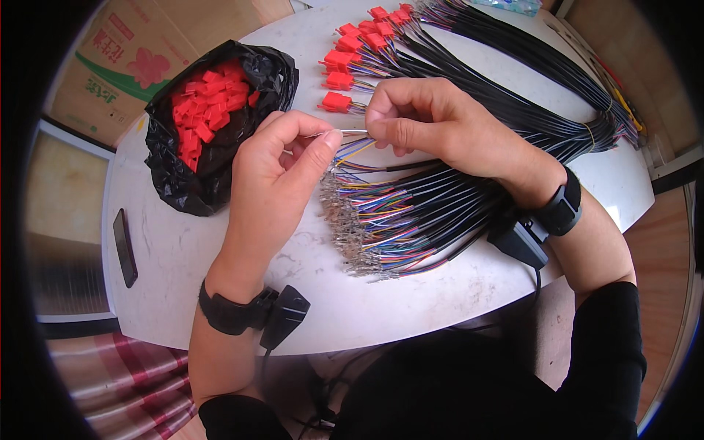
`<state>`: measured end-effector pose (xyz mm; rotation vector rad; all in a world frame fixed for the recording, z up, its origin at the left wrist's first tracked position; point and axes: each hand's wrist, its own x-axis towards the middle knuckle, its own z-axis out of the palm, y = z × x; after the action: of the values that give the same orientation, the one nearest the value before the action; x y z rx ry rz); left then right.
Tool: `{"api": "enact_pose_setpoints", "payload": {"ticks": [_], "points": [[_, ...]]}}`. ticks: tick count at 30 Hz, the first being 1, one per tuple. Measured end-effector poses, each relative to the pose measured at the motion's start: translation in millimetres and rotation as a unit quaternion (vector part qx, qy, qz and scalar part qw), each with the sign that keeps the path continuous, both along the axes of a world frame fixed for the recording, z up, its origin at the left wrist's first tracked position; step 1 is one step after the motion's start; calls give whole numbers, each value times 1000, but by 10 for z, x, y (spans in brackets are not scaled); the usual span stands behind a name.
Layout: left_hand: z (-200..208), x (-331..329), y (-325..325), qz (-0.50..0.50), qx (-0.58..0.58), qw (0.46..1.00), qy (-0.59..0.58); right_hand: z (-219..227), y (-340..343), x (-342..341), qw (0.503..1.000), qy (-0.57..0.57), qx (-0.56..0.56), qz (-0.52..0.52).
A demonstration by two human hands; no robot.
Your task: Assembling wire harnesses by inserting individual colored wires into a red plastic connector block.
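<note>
White round tabletop [308, 293]: left hand [275, 172] and right hand [433, 121] fingers pinch one thin wire [352, 133] over the cable bundle [411, 209]; keep terminal straight; red housings bag [213, 110] at left edge

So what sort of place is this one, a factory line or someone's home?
Probably a small home-style workshop doing cable assembly by hand, not a factory line. A round white table holds bundled black cables with coloured wires, a black bag of red plastic connector housings lies open, and a cardboard box stands behind it.
</note>
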<state>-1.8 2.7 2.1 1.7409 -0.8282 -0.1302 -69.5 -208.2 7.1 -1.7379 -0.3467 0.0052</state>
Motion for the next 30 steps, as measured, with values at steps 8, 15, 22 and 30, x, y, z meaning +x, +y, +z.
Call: {"api": "enact_pose_setpoints", "payload": {"ticks": [8,15,22,30], "points": [[72,-71,-32,-28,-7,1000,1,24,-19,-9,1000,26,7,-1],[163,-67,-32,0,51,967,-251,86,-53,3,995,93,26,10],[185,-94,-35,7,43,940,-339,112,-42,-17,996,90,14,12],[199,-119,-37,12,54,951,-305,104,-42,-18,996,85,7,16]]}}
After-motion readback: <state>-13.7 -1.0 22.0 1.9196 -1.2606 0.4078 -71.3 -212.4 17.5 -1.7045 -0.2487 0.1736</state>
